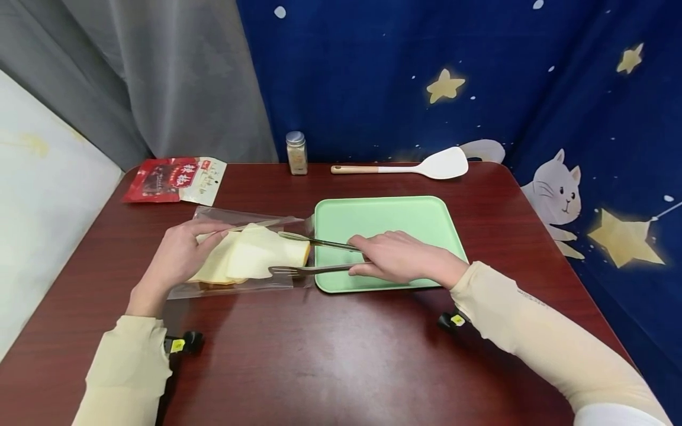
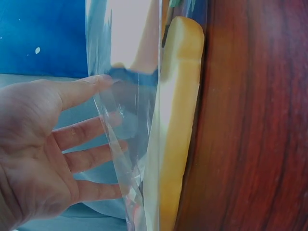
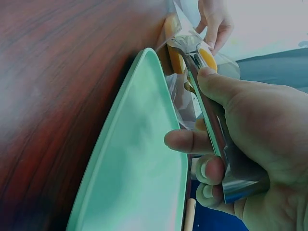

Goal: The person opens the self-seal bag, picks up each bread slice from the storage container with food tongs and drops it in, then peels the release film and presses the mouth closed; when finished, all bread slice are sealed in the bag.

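Slices of bread (image 1: 261, 251) lie partly in a clear plastic bag (image 1: 186, 290) on the left of the table, one slice jutting out of its mouth. My left hand (image 1: 183, 251) pinches the upper film of the bag between thumb and fingers; in the left wrist view the fingertips show through the film. My right hand (image 1: 396, 257) grips metal tongs (image 1: 330, 269) over the green tray (image 1: 330, 207). The tongs' spread ends lie at the jutting slice, one arm on each side. Whether they press on it I cannot tell.
Behind the bag lies a red and white packet (image 1: 176, 180). A glass seasoning jar (image 1: 296, 155) and a white spatula with a wooden handle (image 1: 426, 165) are along the table's back edge. A starry blue curtain (image 1: 362, 77) hangs behind.
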Demonstrator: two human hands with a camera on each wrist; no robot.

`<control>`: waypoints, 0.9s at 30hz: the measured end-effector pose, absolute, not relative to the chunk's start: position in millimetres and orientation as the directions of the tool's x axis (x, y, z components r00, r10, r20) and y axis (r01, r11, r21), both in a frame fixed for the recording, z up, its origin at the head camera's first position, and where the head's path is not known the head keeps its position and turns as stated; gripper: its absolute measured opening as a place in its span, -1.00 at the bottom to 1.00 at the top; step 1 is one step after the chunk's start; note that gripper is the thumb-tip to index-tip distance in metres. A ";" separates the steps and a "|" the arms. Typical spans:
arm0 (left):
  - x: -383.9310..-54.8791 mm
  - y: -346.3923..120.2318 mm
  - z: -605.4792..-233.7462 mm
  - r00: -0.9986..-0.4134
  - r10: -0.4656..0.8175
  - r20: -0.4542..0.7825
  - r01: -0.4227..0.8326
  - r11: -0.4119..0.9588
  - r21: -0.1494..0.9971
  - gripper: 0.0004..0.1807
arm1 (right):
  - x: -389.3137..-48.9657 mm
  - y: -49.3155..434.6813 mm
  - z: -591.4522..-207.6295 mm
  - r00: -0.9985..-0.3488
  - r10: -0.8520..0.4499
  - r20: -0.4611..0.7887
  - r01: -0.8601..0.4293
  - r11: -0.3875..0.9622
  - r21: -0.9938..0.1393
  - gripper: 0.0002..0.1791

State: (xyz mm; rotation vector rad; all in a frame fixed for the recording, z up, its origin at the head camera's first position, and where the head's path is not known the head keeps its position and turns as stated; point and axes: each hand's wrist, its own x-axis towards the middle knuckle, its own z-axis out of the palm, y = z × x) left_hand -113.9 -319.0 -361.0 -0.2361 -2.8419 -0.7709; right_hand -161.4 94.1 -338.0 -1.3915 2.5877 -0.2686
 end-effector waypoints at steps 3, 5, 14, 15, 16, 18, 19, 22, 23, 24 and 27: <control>-113.7 -318.3 -360.1 -0.970 0.103 0.218 0.199 0.852 0.484 -0.74 | -164.3 87.1 -339.4 -0.543 -0.833 -0.112 -0.794 0.552 -0.255 -0.47; -113.4 -317.9 -359.7 -0.971 0.103 0.217 0.198 0.853 0.483 -0.74 | -165.6 82.2 -339.4 -0.540 -0.832 -0.125 -0.792 0.553 -0.259 -0.47; -112.1 -317.4 -359.5 -0.971 0.098 0.219 0.195 0.852 0.485 -0.73 | -170.5 62.1 -339.6 -0.527 -0.838 -0.144 -0.793 0.545 -0.271 -0.46; -112.1 -317.4 -359.5 -0.971 0.097 0.221 0.196 0.852 0.486 -0.73 | -171.1 59.6 -339.8 -0.525 -0.839 -0.145 -0.795 0.544 -0.268 -0.47; -112.1 -317.5 -359.5 -0.969 0.097 0.225 0.198 0.851 0.486 -0.73 | -171.7 57.2 -340.0 -0.521 -0.841 -0.147 -0.797 0.541 -0.269 -0.47; -112.3 -317.5 -359.5 -0.966 0.100 0.237 0.207 0.848 0.488 -0.75 | -172.8 52.7 -340.3 -0.516 -0.843 -0.154 -0.799 0.538 -0.269 -0.47; -112.6 -317.6 -359.8 -0.964 0.103 0.245 0.215 0.847 0.487 -0.75 | -173.4 50.3 -340.3 -0.513 -0.844 -0.157 -0.799 0.536 -0.273 -0.47; -113.2 -317.9 -359.8 -0.957 0.111 0.267 0.232 0.846 0.480 -0.77 | -174.7 44.2 -340.3 -0.506 -0.847 -0.161 -0.800 0.531 -0.279 -0.47; -113.3 -318.1 -359.7 -0.956 0.113 0.270 0.235 0.847 0.477 -0.77 | -175.0 42.5 -340.3 -0.507 -0.847 -0.161 -0.800 0.531 -0.278 -0.46; -113.5 -318.3 -359.5 -0.955 0.114 0.274 0.237 0.848 0.474 -0.77 | -175.4 40.9 -340.3 -0.507 -0.847 -0.160 -0.800 0.532 -0.277 -0.47; -114.0 -318.9 -359.6 -0.955 0.113 0.273 0.234 0.851 0.470 -0.77 | -176.4 37.4 -340.7 -0.509 -0.846 -0.159 -0.801 0.533 -0.271 -0.48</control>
